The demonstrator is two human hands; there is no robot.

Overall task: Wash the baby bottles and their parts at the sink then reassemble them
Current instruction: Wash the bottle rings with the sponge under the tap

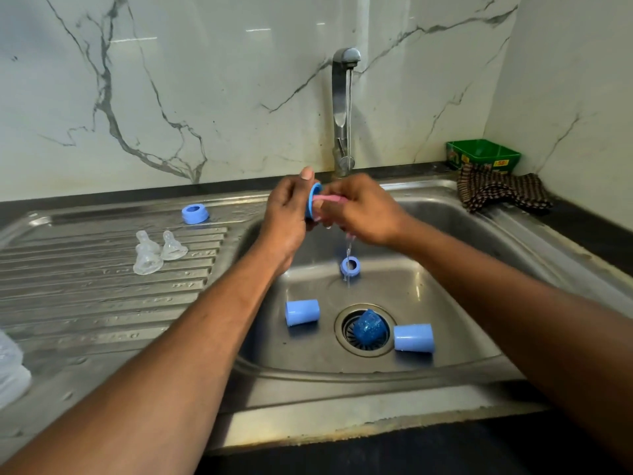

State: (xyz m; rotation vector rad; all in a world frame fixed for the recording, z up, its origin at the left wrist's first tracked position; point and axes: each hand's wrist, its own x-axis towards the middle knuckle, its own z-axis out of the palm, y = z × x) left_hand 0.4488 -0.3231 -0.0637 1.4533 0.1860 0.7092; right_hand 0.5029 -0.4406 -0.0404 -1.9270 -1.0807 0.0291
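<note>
left hand (286, 214) holds blue ring (314, 199) mid-frame | right hand (363, 209) holds pink brush (330, 199) | tap (342, 111) running

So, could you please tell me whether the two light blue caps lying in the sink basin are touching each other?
Apart. The head view shows the left cap and right cap separated by the drain.

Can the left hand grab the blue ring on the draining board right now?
Probably not yet. The left hand is busy holding another blue ring under the tap. Nothing blocks the way to the ring on the draining board, though.
</note>
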